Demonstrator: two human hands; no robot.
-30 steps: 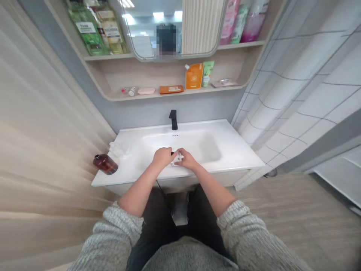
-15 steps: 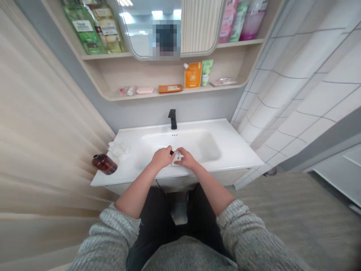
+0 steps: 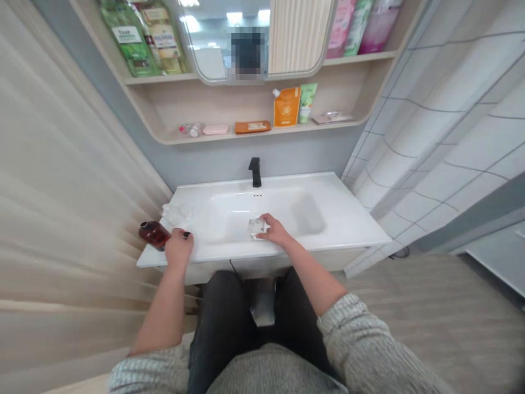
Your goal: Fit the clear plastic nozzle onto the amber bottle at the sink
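Note:
My left hand (image 3: 179,247) is at the left of the counter, right beside a brown bottle (image 3: 153,235) that stands without a cap. A small black cap (image 3: 186,235) is pinched in that hand; whether the fingers also touch the bottle I cannot tell. Over the front of the white sink, my right hand (image 3: 275,231) grips a small clear container (image 3: 256,227) from its right side. The container looks like glass, and its contents are too faint to make out.
Crumpled white material (image 3: 177,214) lies behind the brown bottle. A black faucet (image 3: 255,172) rises behind the sink basin (image 3: 311,214). Above, a shelf (image 3: 221,139) bears an orange pouch (image 3: 286,107), a green tube (image 3: 307,103) and a pink soap box (image 3: 215,129). A curtain (image 3: 74,180) hangs at the left.
My left hand has left the clear container and moved left to the brown bottle, carrying the black cap. My right hand still holds the container over the sink.

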